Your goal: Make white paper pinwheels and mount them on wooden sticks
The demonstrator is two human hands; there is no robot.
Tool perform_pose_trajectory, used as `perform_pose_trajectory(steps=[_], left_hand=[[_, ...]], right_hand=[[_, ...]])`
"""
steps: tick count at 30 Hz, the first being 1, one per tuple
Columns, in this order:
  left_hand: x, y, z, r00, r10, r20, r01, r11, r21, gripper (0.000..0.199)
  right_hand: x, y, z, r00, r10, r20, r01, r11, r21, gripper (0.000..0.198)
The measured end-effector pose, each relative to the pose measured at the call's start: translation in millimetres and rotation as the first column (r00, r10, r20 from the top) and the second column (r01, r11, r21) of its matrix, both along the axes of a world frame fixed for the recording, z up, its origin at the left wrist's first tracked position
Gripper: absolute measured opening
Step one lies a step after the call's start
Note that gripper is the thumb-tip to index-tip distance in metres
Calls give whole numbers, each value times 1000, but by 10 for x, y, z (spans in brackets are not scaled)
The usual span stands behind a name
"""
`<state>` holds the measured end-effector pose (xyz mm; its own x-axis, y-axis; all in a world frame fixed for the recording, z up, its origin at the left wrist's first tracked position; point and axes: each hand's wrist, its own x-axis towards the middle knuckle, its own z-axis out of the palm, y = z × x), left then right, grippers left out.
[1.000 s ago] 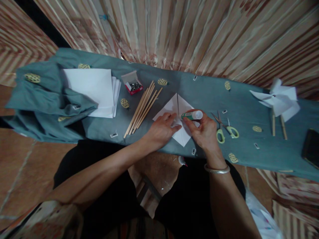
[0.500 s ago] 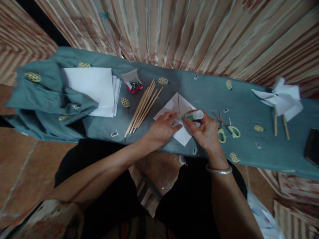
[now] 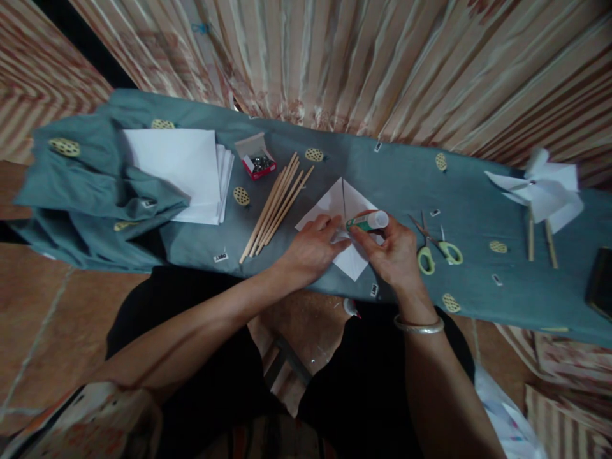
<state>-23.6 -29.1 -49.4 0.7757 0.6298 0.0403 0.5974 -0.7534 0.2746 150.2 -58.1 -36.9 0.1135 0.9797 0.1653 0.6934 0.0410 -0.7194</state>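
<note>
A square white paper (image 3: 352, 261) lies corner-on towards me on the cloth, with slits running in from its corners. My left hand (image 3: 315, 247) is on its left side, the thumb and forefinger closed at the paper near its middle. In my right hand (image 3: 394, 248) is a green and white glue stick (image 3: 368, 220), gripped aslant with its tip end at the paper's centre. The tip itself is hidden by my fingers. Just right of that hand lie scissors (image 3: 436, 245) with light green handles, blades apart.
Several thin wooden sticks (image 3: 275, 207) lie left of the paper. Behind them stands an open red box (image 3: 258, 162) of small metal pieces. Further left is a stack of white sheets (image 3: 182, 172). A paper pinwheel (image 3: 545, 191) lies at the right, near a dark object (image 3: 600, 280).
The glue stick and my right hand have shifted very slightly left over the paper's centre. My left hand keeps its place on the paper.
</note>
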Motion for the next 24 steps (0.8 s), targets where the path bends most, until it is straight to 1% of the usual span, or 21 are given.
perform_pose_trajectory(steps=[4,10,17,24], left_hand=[[7,3,-10,1000,1,-6,-1,1000,-1,37],[5,-6,-12,1000,2,-22,-1,1000,10,39],[7,-12,-47,1000,7,11,-7,999,33,37],[13,-9,4,1000,14,-11,-14,1000,3,38]], right_hand=[[9,10,-27,1000,5,-3,-5,1000,-3,28],[14,21,-46,1000,6,1,-6,1000,5,26],[-9,26,-38,1000,-6,4,6,1000,17,27],[-30,35,-21,999,-15,32,14,999,39,24]])
